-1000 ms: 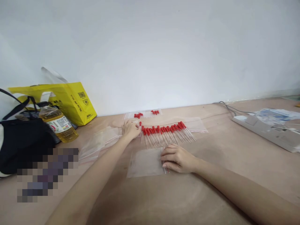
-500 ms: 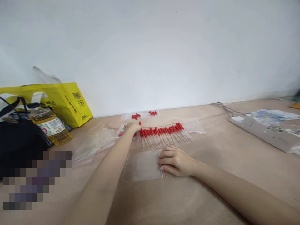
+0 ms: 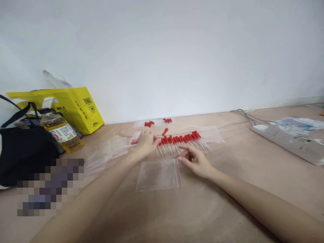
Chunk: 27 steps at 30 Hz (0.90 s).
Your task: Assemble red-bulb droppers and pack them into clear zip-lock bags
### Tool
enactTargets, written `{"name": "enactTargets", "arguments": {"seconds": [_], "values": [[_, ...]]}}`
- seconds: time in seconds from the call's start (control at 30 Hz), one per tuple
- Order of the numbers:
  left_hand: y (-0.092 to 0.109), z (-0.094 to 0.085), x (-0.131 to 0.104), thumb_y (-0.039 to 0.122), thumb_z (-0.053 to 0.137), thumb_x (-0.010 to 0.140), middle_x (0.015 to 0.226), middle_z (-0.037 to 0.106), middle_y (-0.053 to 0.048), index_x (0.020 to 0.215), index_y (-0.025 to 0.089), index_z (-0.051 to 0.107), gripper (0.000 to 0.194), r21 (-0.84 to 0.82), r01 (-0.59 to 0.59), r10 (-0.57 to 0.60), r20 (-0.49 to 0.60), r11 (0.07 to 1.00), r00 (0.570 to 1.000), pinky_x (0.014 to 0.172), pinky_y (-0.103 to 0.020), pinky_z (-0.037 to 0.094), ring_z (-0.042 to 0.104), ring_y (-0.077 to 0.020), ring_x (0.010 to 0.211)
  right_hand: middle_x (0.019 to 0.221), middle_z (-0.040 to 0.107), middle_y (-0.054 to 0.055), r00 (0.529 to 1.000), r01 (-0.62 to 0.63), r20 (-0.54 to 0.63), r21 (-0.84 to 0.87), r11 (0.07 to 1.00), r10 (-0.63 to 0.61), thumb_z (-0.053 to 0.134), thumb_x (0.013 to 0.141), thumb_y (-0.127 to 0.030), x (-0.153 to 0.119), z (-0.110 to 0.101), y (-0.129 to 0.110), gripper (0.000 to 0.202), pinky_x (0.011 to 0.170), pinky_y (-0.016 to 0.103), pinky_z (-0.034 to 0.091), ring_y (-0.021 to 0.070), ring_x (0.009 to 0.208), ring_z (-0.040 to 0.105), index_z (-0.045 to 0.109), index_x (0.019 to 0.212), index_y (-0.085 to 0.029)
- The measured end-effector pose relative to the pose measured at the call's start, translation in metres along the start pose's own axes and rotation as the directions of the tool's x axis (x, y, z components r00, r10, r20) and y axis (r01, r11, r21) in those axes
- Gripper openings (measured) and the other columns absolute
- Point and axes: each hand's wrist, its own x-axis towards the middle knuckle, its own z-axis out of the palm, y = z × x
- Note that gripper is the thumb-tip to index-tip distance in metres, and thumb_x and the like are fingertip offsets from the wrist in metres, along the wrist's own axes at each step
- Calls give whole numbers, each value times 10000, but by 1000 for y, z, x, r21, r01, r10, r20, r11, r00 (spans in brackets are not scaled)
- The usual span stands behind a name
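Observation:
A row of several clear droppers with red bulbs (image 3: 183,141) lies on the brown table (image 3: 227,189). My left hand (image 3: 146,143) is raised at the row's left end, blurred, holding one dropper (image 3: 164,133) whose red bulb points up and right. My right hand (image 3: 194,161) hovers near the row's front, fingers spread, holding nothing. A flat clear zip bag with a red seal (image 3: 159,174) lies just in front of both hands.
More clear zip bags (image 3: 106,153) lie left, and two small bags with red parts (image 3: 157,123) sit by the wall. A yellow bag (image 3: 76,108), an oil bottle (image 3: 62,133) and a black bag (image 3: 22,152) stand far left. A white power strip (image 3: 291,143) lies right.
My left hand has lifted a dropper off the row's left end. My right hand has left the zip bag's sealed edge and moved up toward the row, fingers opening.

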Motion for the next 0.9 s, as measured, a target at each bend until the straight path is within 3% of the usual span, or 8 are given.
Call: {"name": "enactTargets", "arguments": {"seconds": [0.1, 0.2, 0.27, 0.43, 0.53, 0.6, 0.77, 0.9], "values": [[16, -2, -41, 233, 523, 769, 810, 548, -51, 690, 173, 589, 119, 38, -327, 322, 104, 944, 941, 779, -376, 381, 470, -211, 834, 950, 514, 43, 996, -88, 52, 230, 969, 78, 595, 730, -354, 0, -1, -1, 554, 583, 226, 447, 74, 635, 511, 375, 1225, -238], [27, -3, -66, 215, 494, 785, 820, 519, -60, 711, 166, 552, 106, 47, -440, 433, 119, 897, 894, 735, -383, 392, 446, -214, 822, 1032, 494, 50, 988, -130, 124, 392, 911, 87, 619, 712, -347, -1, 2, -6, 531, 633, 237, 456, 75, 692, 538, 411, 1193, -262], [33, -3, -72, 207, 493, 782, 815, 514, -64, 706, 163, 539, 100, 44, -465, 455, 146, 884, 878, 732, -392, 397, 450, -217, 814, 935, 548, 33, 983, -162, 154, 441, 883, 103, 636, 698, -340, -2, 5, -9, 418, 653, 244, 455, 88, 709, 549, 508, 1079, -225], [33, -6, -75, 259, 505, 780, 919, 541, -75, 841, 174, 550, 114, -67, -491, 495, 160, 869, 854, 799, -409, 404, 478, -227, 905, 641, 588, -3, 974, -210, 166, 385, 899, 157, 647, 681, -353, 0, -1, -12, 211, 571, 229, 435, 89, 596, 527, 594, 728, -155], [18, -11, -82, 379, 559, 740, 1102, 518, -95, 1127, 191, 456, 443, -192, -462, 496, 214, 866, 841, 870, -403, 398, 468, -240, 1031, 620, 597, -5, 981, -194, 93, 349, 917, 172, 672, 651, -349, 7, -22, -6, 212, 552, 230, 431, 88, 565, 526, 597, 696, -156], [3, -11, -90, 439, 588, 699, 1190, 486, -104, 1207, 206, 397, 591, -213, -396, 442, 252, 893, 861, 904, -423, 384, 450, -264, 1091, 583, 587, -15, 984, -173, 22, 341, 924, 176, 676, 641, -352, 12, -39, 0, 215, 525, 231, 425, 84, 521, 513, 591, 689, -161], [-32, 1, -108, 476, 569, 707, 1321, 382, -107, 1307, 238, 257, 718, -295, -222, 320, 344, 929, 883, 945, -443, 362, 390, -273, 1181, 512, 562, -23, 971, -234, 31, 277, 932, 235, 690, 616, -351, 19, -70, 21, 224, 458, 219, 387, 74, 449, 477, 575, 624, -158], [-38, 8, -112, 461, 596, 688, 1322, 385, -103, 1306, 248, 275, 728, -333, -188, 304, 341, 924, 889, 948, -460, 354, 384, -284, 1185, 520, 574, -16, 954, -297, 103, 223, 929, 280, 691, 605, -364, 17, -74, 30, 237, 459, 223, 388, 81, 456, 489, 575, 612, -157]]}}
